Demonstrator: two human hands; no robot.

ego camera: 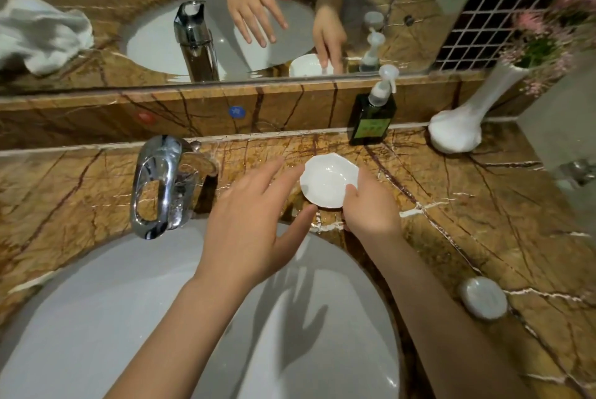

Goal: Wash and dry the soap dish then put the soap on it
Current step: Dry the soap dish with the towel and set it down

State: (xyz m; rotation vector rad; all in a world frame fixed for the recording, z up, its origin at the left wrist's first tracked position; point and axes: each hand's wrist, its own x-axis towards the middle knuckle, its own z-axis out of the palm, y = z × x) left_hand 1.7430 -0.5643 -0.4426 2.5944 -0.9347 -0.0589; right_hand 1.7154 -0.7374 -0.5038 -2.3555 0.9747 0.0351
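- The dish (327,181) is being held at its near right rim by the right hand (371,208); the fingers (351,189) are being pinched on that rim.
- The dish is being held on or just above the counter (483,221), behind the sink (129,318) and right of the tap (161,186); whether it is touching the stone cannot be told.
- The left hand (245,227) is being held open over the sink's back rim, its fingers spread wide and holding nothing; its forefinger is being pointed at the dish's left edge, just beside it.
- The soap (482,297) is being seen lying on the counter right of the sink, well apart from the dish.
- A pump bottle (371,121) and a white vase (458,131) are being seen standing by the back ledge; a crumpled white towel (42,34) is being shown in the mirror (403,11).
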